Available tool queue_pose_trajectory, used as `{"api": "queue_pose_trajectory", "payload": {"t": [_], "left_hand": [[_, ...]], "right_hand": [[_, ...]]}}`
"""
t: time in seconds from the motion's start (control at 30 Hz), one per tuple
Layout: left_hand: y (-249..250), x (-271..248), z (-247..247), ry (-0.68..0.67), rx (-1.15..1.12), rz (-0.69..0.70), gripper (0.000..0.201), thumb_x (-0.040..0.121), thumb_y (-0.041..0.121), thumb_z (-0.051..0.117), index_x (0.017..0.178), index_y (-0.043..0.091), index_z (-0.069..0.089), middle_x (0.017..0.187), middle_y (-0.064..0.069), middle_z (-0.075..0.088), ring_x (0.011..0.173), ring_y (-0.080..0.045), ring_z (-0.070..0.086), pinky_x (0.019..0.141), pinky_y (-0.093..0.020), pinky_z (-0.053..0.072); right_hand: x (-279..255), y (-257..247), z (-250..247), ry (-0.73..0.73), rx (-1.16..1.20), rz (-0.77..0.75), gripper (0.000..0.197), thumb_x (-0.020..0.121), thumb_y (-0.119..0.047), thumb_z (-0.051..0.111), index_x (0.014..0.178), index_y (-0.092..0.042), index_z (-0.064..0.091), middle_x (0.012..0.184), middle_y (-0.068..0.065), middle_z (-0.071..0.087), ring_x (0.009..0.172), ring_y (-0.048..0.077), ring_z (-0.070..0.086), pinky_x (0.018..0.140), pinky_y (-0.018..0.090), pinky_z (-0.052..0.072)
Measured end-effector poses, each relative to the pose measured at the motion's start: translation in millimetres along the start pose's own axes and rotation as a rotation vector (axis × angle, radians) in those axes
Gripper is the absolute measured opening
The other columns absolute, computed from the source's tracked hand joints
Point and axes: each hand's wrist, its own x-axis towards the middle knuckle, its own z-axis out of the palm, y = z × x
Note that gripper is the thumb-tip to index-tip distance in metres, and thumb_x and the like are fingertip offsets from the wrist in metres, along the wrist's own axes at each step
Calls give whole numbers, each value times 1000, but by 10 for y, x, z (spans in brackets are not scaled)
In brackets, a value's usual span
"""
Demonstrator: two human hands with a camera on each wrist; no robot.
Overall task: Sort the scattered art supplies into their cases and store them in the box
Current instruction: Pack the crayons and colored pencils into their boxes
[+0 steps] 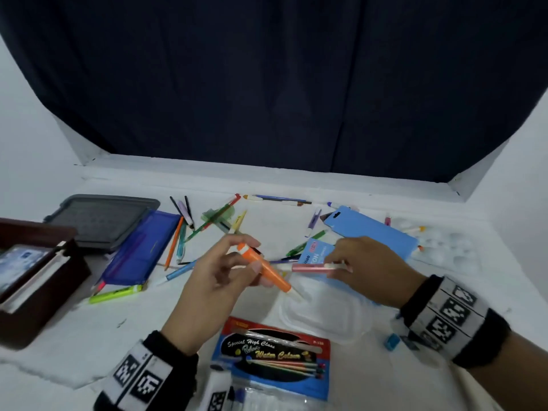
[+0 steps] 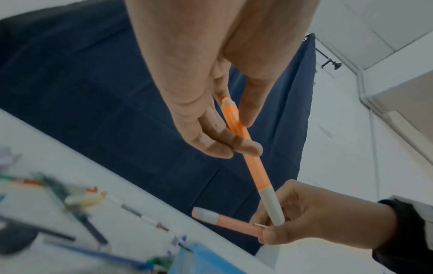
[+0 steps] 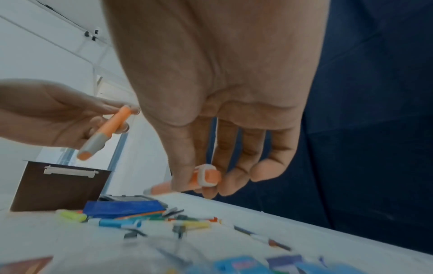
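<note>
My left hand [image 1: 252, 264] grips an orange marker [image 1: 264, 269] above the middle of the white table [image 1: 178, 315], its pale tip pointing to the lower right. In the left wrist view the orange marker [image 2: 248, 157] runs down from my left hand [image 2: 244, 135] to my right hand [image 2: 267, 229]. That right hand [image 1: 341, 264] pinches a salmon-pink marker [image 1: 311, 266] level, close beside the orange one. The right wrist view has thumb and fingers of my right hand [image 3: 196, 185] curled round the pink marker [image 3: 208, 176]. Several pens and pencils [image 1: 207, 223] lie scattered behind.
A dark brown box [image 1: 38, 292] stands at the left, a grey lid [image 1: 100, 221] and a blue pencil case [image 1: 142, 250] beside it. A light blue case [image 1: 370, 232] and white palette [image 1: 450, 247] lie right. A watercolour pack [image 1: 275, 354] and clear container [image 1: 323, 315] lie near me.
</note>
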Motion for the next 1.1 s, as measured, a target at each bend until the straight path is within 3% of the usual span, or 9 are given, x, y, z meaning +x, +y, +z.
{"api": "queue_pose_trajectory", "payload": {"t": [0.1,0.27,0.37,0.5,0.63,0.7,0.8,0.97,1.1], "left_hand": [[-152,-5,159,3,-41,-105,14,95,9,59,107,3,64,88,-22,73,87,-35,74,87,-33,59],[-345,180,313,-145,110,-117,15,94,15,61,100,6,72,94,-13,74,87,-27,74,88,-36,59],[-413,333,315,-321,352,-124,12,93,16,67,101,18,76,90,-2,76,86,-14,72,84,-27,56],[-513,566,318,-501,712,-68,14,89,23,70,97,33,77,87,8,74,83,-15,68,82,-40,56],[-511,708,435,-666,940,34,21,89,21,67,103,35,76,94,13,73,85,-4,61,77,-21,50],[-502,733,508,-742,1065,103,22,92,24,66,109,34,73,100,13,72,89,-2,60,79,-21,49],[-557,747,572,-771,1194,139,22,89,30,71,111,32,68,104,8,72,96,-9,63,87,-31,51],[-715,804,662,-754,1376,263,20,86,38,72,104,29,68,104,8,69,101,-14,60,85,-30,39],[-829,810,725,-718,1467,275,18,84,35,73,99,26,67,102,8,67,101,-14,59,88,-32,33]], "right_hand": [[-262,130,54,-68,-69,64,22,95,-44,59,110,-32,71,103,-10,63,101,15,57,84,33,46],[-327,153,220,-43,-272,81,31,98,-47,46,112,-30,68,107,-9,63,108,19,49,87,37,35],[-285,160,260,-24,-273,88,30,97,-45,48,112,-29,69,102,-9,65,107,19,47,88,38,31],[-242,181,284,-64,-258,83,25,98,-39,51,112,-31,70,102,-7,66,107,17,50,94,39,36],[-233,207,353,-78,-206,93,24,96,-34,53,111,-29,71,104,-4,68,105,19,57,93,37,41],[-231,208,402,-87,-168,112,23,95,-31,53,110,-26,70,107,-1,68,105,21,59,92,37,46],[-230,185,463,-108,-102,151,24,96,-30,53,114,-27,67,114,-1,66,109,21,59,92,40,49],[-232,168,557,-100,-52,197,24,96,-27,52,115,-27,68,114,-3,68,109,20,59,90,37,51],[-239,165,628,-109,-28,214,27,96,-25,51,115,-29,70,112,-3,68,107,19,59,90,36,52]]}}
